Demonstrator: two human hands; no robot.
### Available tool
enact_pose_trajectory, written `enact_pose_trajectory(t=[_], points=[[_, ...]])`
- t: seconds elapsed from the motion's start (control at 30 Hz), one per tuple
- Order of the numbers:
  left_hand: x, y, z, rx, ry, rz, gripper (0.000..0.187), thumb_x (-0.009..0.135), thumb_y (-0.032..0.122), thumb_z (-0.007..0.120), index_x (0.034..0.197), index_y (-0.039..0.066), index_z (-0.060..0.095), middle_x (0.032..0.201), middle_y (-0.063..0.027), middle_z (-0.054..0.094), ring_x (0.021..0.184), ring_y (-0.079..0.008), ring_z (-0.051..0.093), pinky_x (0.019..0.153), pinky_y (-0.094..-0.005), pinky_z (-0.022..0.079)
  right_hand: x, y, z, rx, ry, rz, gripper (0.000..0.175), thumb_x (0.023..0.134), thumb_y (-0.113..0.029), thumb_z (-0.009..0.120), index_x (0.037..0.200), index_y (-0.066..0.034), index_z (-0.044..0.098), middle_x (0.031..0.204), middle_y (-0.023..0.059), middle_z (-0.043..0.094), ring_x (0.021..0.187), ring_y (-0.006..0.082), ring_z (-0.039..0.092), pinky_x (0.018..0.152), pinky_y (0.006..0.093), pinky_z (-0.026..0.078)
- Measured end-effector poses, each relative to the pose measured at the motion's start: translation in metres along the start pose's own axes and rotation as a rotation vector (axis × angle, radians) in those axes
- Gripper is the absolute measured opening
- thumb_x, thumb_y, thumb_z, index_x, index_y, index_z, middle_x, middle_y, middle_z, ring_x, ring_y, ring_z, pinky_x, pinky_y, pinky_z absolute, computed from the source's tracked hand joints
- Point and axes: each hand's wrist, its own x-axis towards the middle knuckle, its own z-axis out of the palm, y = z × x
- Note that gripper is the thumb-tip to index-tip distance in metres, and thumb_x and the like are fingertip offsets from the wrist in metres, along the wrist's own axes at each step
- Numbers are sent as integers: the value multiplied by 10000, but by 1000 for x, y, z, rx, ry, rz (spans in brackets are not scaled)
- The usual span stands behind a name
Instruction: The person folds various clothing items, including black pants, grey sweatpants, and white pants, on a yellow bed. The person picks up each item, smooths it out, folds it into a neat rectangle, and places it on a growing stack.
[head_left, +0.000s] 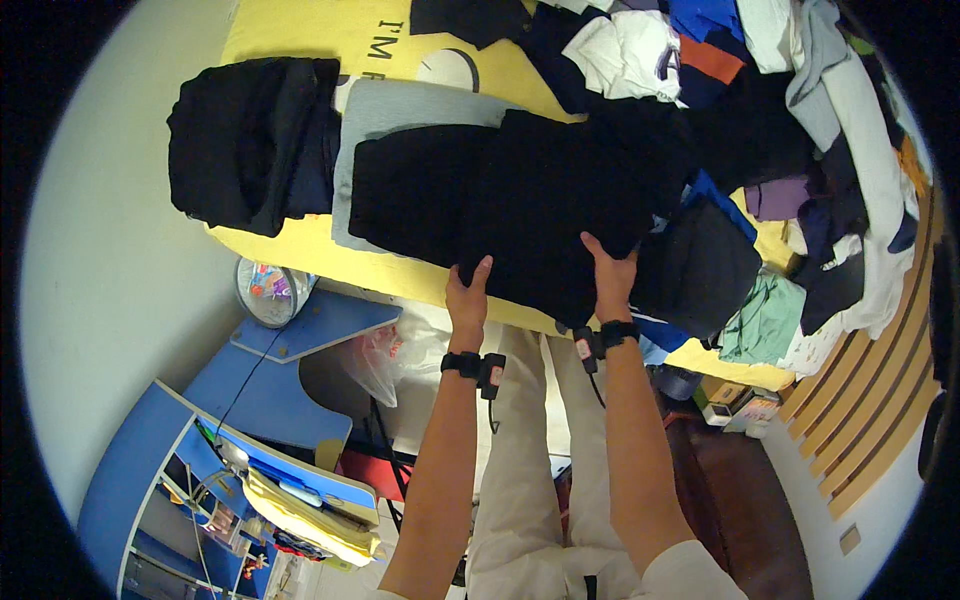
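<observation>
A black garment (480, 195) lies spread over a light grey folded cloth (420, 105) on a yellow sheet (277, 240). My left hand (469, 296) grips the near edge of the black garment, thumb on top and fingers hidden beneath. Further right, my right hand (613, 277) holds the same garment, its thumb pointing up across the fabric. Between the hands the cloth hangs down over the sheet's near edge. Left of the grey cloth sits a pile of folded black clothes (247, 142). A dark grey garment (697, 262) lies just right of my right hand.
Loose clothes heap at the far right, among them a white garment (630, 52) and a green one (765, 315). Below left stand a blue desk (262, 390) with shelves and a round mesh basket (266, 292). A wooden slatted panel (862, 390) runs along the right.
</observation>
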Motion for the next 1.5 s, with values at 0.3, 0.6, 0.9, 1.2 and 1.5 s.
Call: enact_pose_trajectory(t=[0.3,0.6,0.9,1.2,1.5], points=[[0,22,-38,-187,-295,-168,549,950,520,740,1295,99,670,1165,-28,714,982,-148,647,798,-309,521,-86,-131,-23,-172,-169,-298,450,815,-304,860,1076,43,745,955,138,787,860,288,746,799,385,573],[-29,-3,-74,-405,228,-40,315,1087,328,506,1168,51,633,979,-36,672,868,-185,653,743,-313,507,-200,-192,70,11,-649,-640,167,963,-227,671,976,-76,742,795,138,720,726,275,711,656,388,541],[37,102,-137,-131,609,547,418,972,368,733,1169,6,662,1166,-145,631,1129,-280,566,972,-382,443,-70,-114,108,246,-661,-4,743,850,-397,858,1415,-13,567,1352,97,644,1263,229,565,1043,367,460],[87,163,-160,550,295,395,819,834,600,813,1337,-30,667,1387,-232,610,1284,-388,537,1092,-419,421,-63,-116,147,275,-685,130,808,771,-353,925,1408,13,589,1378,95,649,1229,250,606,1092,353,441],[74,145,-191,-100,-257,266,652,852,391,865,1297,-49,683,1167,-119,754,1002,-216,721,931,-313,551,-114,-121,102,302,-687,-285,691,739,-229,951,1308,18,648,1267,108,724,1133,223,676,1036,368,518]])
